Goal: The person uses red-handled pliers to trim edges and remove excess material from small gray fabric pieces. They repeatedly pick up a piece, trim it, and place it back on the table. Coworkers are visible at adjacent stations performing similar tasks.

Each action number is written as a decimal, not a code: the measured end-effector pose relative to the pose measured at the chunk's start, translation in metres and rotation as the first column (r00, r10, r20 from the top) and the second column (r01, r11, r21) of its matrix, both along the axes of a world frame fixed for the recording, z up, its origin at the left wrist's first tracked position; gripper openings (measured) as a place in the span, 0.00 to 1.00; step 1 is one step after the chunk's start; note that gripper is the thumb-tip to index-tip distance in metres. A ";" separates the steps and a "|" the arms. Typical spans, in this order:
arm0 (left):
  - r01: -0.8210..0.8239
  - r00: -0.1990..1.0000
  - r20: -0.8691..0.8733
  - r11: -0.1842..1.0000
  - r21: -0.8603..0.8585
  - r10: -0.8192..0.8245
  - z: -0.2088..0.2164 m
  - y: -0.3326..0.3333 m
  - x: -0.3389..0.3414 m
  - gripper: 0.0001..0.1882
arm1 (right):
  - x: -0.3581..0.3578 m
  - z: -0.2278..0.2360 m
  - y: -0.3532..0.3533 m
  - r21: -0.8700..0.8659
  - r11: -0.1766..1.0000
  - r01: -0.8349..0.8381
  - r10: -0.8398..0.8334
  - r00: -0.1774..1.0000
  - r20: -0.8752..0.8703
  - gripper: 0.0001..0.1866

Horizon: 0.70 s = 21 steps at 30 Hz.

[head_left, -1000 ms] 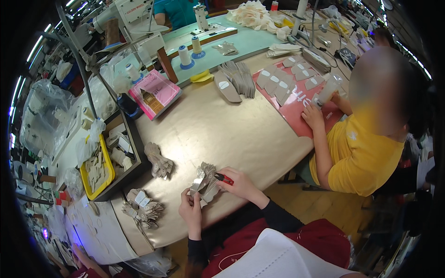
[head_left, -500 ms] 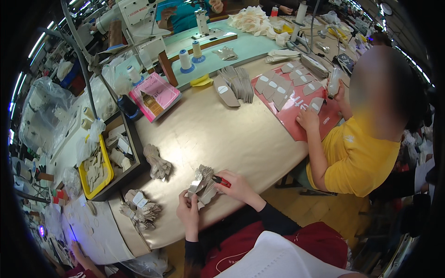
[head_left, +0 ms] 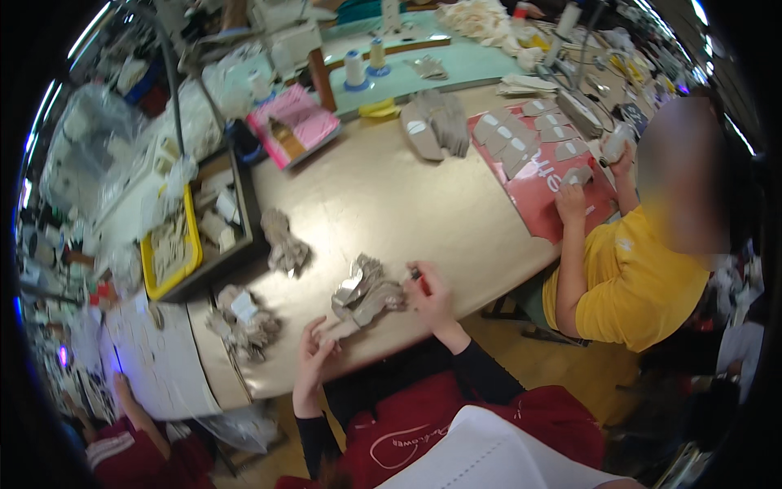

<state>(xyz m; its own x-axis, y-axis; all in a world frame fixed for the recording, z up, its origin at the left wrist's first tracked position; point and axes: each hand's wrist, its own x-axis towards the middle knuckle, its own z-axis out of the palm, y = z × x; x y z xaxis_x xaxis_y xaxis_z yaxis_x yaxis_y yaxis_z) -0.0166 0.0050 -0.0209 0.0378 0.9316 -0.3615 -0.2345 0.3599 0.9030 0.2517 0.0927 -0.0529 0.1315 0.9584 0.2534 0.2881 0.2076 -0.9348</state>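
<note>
A bundle of taupe cut pieces [head_left: 368, 297], some shiny silvery, lies on the table in front of me. My left hand [head_left: 312, 352] is open at its near left edge, fingers apart; whether a fingertip touches the lowest piece I cannot tell. To the right of the bundle, my right hand [head_left: 433, 300] is closed around small red-and-black thread snips [head_left: 421, 281], mostly hidden by the fingers. Two similar bundles sit nearby: one bundle [head_left: 283, 243] farther off to the left, another bundle [head_left: 244, 320] beside my left hand.
A dark box [head_left: 254, 213] and a yellow tray [head_left: 195, 244] of pieces stand left. Farther back are a pink book [head_left: 293, 122], thread spools [head_left: 355, 70] and stacked taupe pieces [head_left: 436, 124]. At right, a person in yellow [head_left: 631, 277] handles pieces over a red sheet [head_left: 533, 191].
My left hand has let go of the bundle and opened. My right hand, still with the snips, has drawn away to the right. The whole view has shifted slightly.
</note>
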 end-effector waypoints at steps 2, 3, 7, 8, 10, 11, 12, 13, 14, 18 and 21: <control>-0.059 0.998 -0.037 0.998 -0.008 0.059 0.007 -0.008 0.001 0.26 | 0.008 0.001 -0.007 -0.125 0.992 -0.026 -0.012 0.955 -0.296 0.15; -0.003 1.000 -0.026 0.999 -0.040 0.002 0.012 -0.008 -0.001 0.24 | 0.012 0.003 -0.011 -0.186 0.979 -0.085 -0.023 0.858 -0.514 0.16; 0.239 0.971 -0.101 0.926 0.294 -0.219 0.025 0.013 0.015 0.23 | 0.030 0.018 -0.022 -0.254 0.957 -0.143 0.028 0.912 -0.410 0.21; 0.219 0.975 -0.038 0.937 0.273 -0.217 0.026 0.022 0.025 0.20 | 0.030 0.023 -0.025 -0.249 0.959 -0.132 0.032 0.929 -0.370 0.22; 0.103 0.995 -0.033 0.974 0.202 -0.098 0.027 0.040 0.044 0.15 | 0.026 0.031 -0.026 -0.142 0.977 -0.157 0.135 0.978 -0.156 0.23; 0.056 0.998 -0.024 0.983 0.174 -0.053 0.028 0.047 0.051 0.13 | 0.023 0.036 -0.026 -0.091 0.980 -0.175 0.171 0.984 -0.045 0.23; 0.051 0.998 -0.043 0.993 0.105 -0.046 0.028 0.052 0.055 0.11 | 0.022 0.041 -0.028 -0.083 0.975 -0.204 0.203 0.979 -0.018 0.22; 0.050 0.997 -0.058 0.997 0.056 -0.046 0.029 0.057 0.057 0.10 | 0.020 0.046 -0.029 -0.078 0.971 -0.225 0.226 0.974 0.011 0.22; 0.044 0.996 -0.075 0.999 0.005 -0.043 0.028 0.061 0.059 0.09 | 0.018 0.051 -0.029 -0.074 0.966 -0.250 0.253 0.967 0.039 0.21; 0.057 0.933 -0.360 0.986 0.156 0.003 0.024 0.065 0.066 0.10 | 0.007 0.061 -0.031 -0.070 0.951 -0.300 0.306 0.949 0.081 0.19; 0.085 0.878 -0.474 0.951 0.298 0.070 0.023 0.063 0.069 0.10 | 0.001 0.060 -0.030 -0.070 0.949 -0.307 0.312 0.947 0.079 0.18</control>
<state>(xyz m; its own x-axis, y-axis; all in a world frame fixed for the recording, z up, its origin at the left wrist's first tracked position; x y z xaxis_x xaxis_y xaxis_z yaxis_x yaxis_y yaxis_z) 0.0528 0.0676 0.0025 -0.0578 0.9975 -0.0404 0.2501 0.0536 0.9667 0.2531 0.0622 0.0072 -0.1942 0.9613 0.1953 0.2991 0.2476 -0.9215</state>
